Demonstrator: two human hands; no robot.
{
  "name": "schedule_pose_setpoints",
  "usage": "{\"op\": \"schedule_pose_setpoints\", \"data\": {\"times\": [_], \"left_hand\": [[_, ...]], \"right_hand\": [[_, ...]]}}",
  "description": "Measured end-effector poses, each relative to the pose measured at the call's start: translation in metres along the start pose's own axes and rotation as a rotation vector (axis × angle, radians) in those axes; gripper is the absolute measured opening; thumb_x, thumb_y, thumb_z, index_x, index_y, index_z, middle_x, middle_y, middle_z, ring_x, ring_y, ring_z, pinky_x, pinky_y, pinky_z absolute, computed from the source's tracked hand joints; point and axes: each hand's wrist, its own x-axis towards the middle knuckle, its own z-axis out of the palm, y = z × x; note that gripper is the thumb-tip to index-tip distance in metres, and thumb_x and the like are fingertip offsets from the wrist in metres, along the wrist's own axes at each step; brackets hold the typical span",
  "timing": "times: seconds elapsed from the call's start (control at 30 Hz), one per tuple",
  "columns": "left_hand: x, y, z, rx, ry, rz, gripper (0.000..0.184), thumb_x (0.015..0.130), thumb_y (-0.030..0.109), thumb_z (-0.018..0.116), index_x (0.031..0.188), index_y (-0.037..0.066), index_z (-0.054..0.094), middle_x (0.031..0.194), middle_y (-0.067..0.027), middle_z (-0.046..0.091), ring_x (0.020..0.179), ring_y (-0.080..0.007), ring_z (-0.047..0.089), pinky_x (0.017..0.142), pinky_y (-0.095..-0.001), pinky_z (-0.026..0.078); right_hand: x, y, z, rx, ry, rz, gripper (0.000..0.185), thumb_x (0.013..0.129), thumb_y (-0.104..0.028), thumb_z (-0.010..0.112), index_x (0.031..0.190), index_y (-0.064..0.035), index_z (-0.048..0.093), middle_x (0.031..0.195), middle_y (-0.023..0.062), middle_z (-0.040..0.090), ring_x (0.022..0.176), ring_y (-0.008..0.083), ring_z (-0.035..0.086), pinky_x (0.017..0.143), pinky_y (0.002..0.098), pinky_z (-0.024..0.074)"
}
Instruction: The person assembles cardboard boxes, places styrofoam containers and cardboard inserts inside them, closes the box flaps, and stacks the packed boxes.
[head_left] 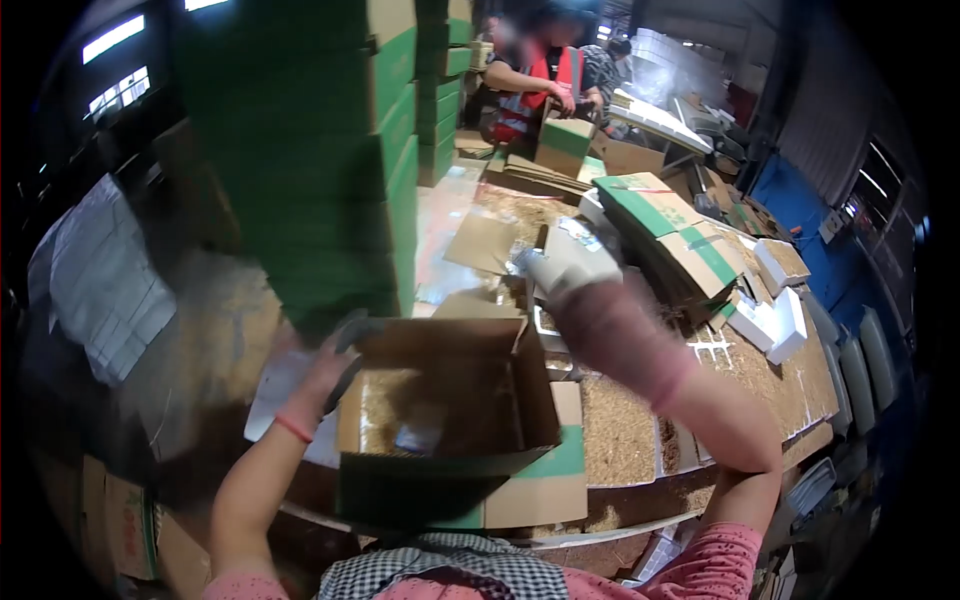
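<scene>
An open cardboard box [430,480] with green lower sides stands in front of me, golden-brown material and a small shiny packet [418,436] inside it. My left hand [335,370], in a dark glove, is at the box's left rim, with its fingers partly hidden and blurred. Beyond the box on the right, my right hand [585,285] reaches forward in a glove with a pink cuff. It is smeared by motion beside a pale object [570,245], and I cannot make out whether it holds it.
Tall stacks of green boxes [320,180] rise at the left. Flattened cartons [670,235] and white foam blocks [770,325] lie to the right on golden-brown material [620,430]. Across the work area, a person in a red vest [550,80] handles a carton [563,142].
</scene>
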Motion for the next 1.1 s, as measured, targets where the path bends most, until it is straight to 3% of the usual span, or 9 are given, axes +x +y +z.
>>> {"op": "schedule_pose_setpoints", "data": {"times": [0.2, 0.33, 0.43, 0.63, 0.67, 0.77, 0.87, 0.93, 1.1], "left_hand": [[-0.004, -0.028, -0.001, 0.026, 0.001, 0.187, 0.049, 0.073, -0.002, 0.048, 0.121, 0.003, 0.057, 0.131, -0.0078, 0.052, 0.136, -0.0201, 0.032, 0.111, -0.0312, 0.025], [-0.018, 0.015, 0.005, 0.394, 0.256, 0.257, 0.048, 0.075, 0.014, 0.063, 0.123, 0.006, 0.057, 0.131, -0.0135, 0.051, 0.134, -0.0299, 0.034, 0.111, -0.0383, 0.028], [-0.031, 0.056, 0.006, 1.000, -0.017, 0.490, 0.032, 0.078, 0.020, 0.063, 0.108, 0.009, 0.064, 0.110, -0.0135, 0.060, 0.111, -0.0295, 0.052, 0.098, -0.0412, 0.039], [-0.021, 0.014, 0.044, 1.415, -0.979, 0.306, 0.031, 0.083, 0.025, 0.055, 0.109, 0.010, 0.065, 0.092, -0.0112, 0.065, 0.090, -0.0284, 0.061, 0.085, -0.0424, 0.047], [-0.016, 0.044, 0.037, 1.233, -0.989, 0.047, 0.039, 0.086, 0.031, 0.053, 0.118, 0.009, 0.059, 0.105, -0.0136, 0.063, 0.099, -0.0300, 0.059, 0.092, -0.0429, 0.045], [-0.040, 0.049, -0.035, 1.053, -0.028, 0.756, 0.047, 0.089, 0.030, 0.052, 0.130, 0.009, 0.050, 0.124, -0.0182, 0.053, 0.114, -0.0385, 0.050, 0.099, -0.0442, 0.040], [-0.079, -0.001, -0.077, 1.078, 0.022, 0.223, 0.062, 0.092, 0.031, 0.053, 0.144, 0.008, 0.032, 0.141, -0.0212, 0.038, 0.132, -0.0390, 0.034, 0.108, -0.0438, 0.033], [-0.098, -0.081, -0.069, -0.197, -0.238, -0.333, 0.075, 0.093, 0.038, 0.053, 0.150, 0.007, 0.015, 0.152, -0.0210, 0.020, 0.141, -0.0380, 0.020, 0.112, -0.0432, 0.026], [-0.090, -0.069, 0.034, 0.638, -0.164, -0.246, 0.116, 0.077, 0.063, 0.064, 0.149, 0.000, -0.001, 0.152, -0.0257, 0.019, 0.141, -0.0366, 0.020, 0.114, -0.0414, 0.022]], "right_hand": [[0.072, -0.200, 0.069, 1.052, -0.187, -0.222, 0.068, 0.090, -0.028, 0.056, 0.146, -0.0042, 0.026, 0.108, 0.0168, 0.065, 0.098, 0.0291, 0.063, 0.089, 0.0400, 0.0485], [0.094, -0.179, 0.067, 1.844, -0.720, -0.212, 0.054, 0.092, -0.048, 0.050, 0.134, -0.0138, 0.052, 0.113, 0.0149, 0.065, 0.097, 0.0331, 0.063, 0.088, 0.0398, 0.0469], [0.055, -0.095, -0.003, 0.863, -0.245, -0.329, 0.060, 0.084, -0.053, 0.061, 0.128, -0.0131, 0.055, 0.110, 0.0143, 0.064, 0.101, 0.0311, 0.063, 0.089, 0.0395, 0.0494], [0.019, -0.127, 0.104, 0.632, -0.170, -0.388, 0.062, 0.083, -0.042, 0.057, 0.136, -0.0127, 0.044, 0.135, 0.0230, 0.045, 0.117, 0.0453, 0.048, 0.085, 0.0540, 0.0470], [0.019, -0.099, 0.062, 0.785, -0.587, -0.333, 0.056, 0.083, -0.042, 0.057, 0.129, -0.0123, 0.048, 0.130, 0.0189, 0.050, 0.116, 0.0376, 0.051, 0.088, 0.0491, 0.0465], [-0.038, -0.052, 0.080, 0.919, -0.117, -0.343, 0.042, 0.083, -0.034, 0.063, 0.117, -0.0104, 0.058, 0.104, 0.0168, 0.062, 0.099, 0.0349, 0.060, 0.090, 0.0424, 0.0455], [-0.072, -0.028, 0.084, 0.805, 0.417, -0.181, 0.052, 0.085, -0.023, 0.058, 0.132, -0.0045, 0.045, 0.119, 0.0206, 0.054, 0.111, 0.0363, 0.053, 0.098, 0.0457, 0.0407], [-0.076, -0.066, 0.140, 0.863, 0.569, 0.054, 0.050, 0.086, -0.018, 0.053, 0.132, -0.0018, 0.045, 0.129, 0.0222, 0.046, 0.118, 0.0375, 0.047, 0.101, 0.0486, 0.0375], [-0.049, -0.193, 0.261, 1.463, 0.184, 0.380, 0.060, 0.091, -0.025, 0.055, 0.141, -0.0010, 0.031, 0.139, 0.0241, 0.040, 0.128, 0.0337, 0.042, 0.105, 0.0411, 0.0351]]}}
